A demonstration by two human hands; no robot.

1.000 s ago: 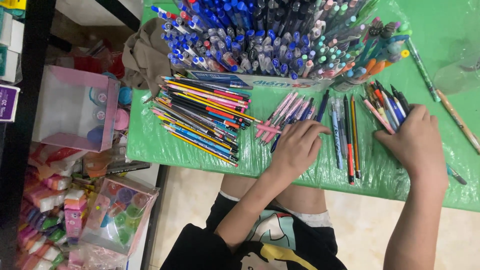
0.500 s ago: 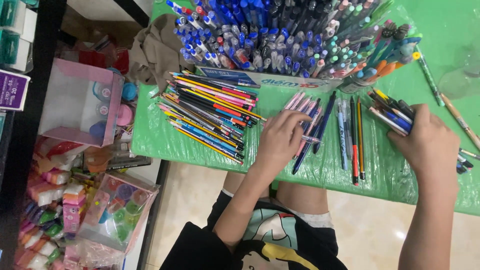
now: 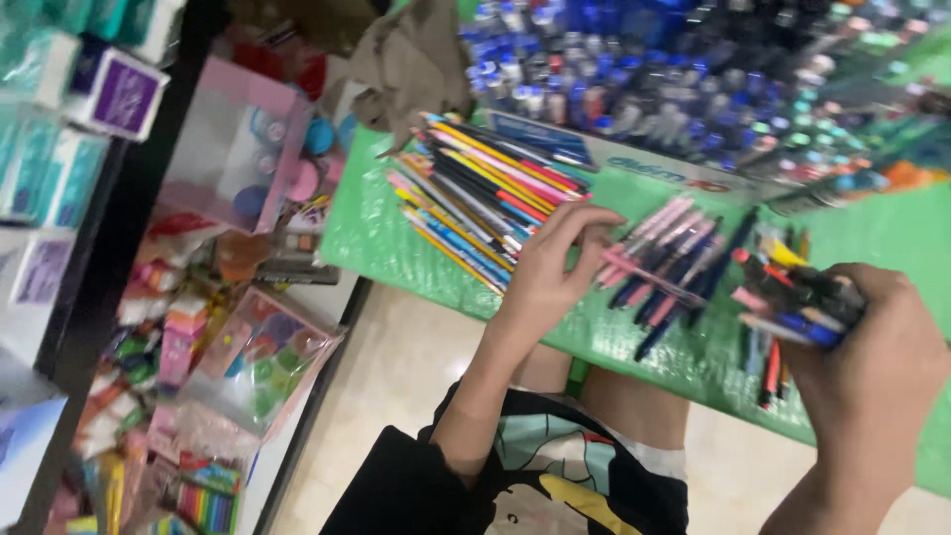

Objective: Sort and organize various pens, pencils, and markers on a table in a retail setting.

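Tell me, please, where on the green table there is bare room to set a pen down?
On the green table, bare patches: the near-left corner beside the fanned pencils, and the near edge under the left hand. Crowded: the pink and blue pens, the right hand with its bundle, and the pen box.

A pink pen (image 3: 649, 275) is pinched between the fingers of the left hand (image 3: 551, 269) and lies slanted across a row of pink pens (image 3: 666, 230) and dark blue pens (image 3: 684, 287) spread on the green table cover (image 3: 376, 238). A mixed bundle of pens (image 3: 792, 297), with blue, black, red and yellow barrels, is clutched in the right hand (image 3: 877, 367) at the near right, tips fanned leftward. The view is blurred, so finer detail cannot be told.
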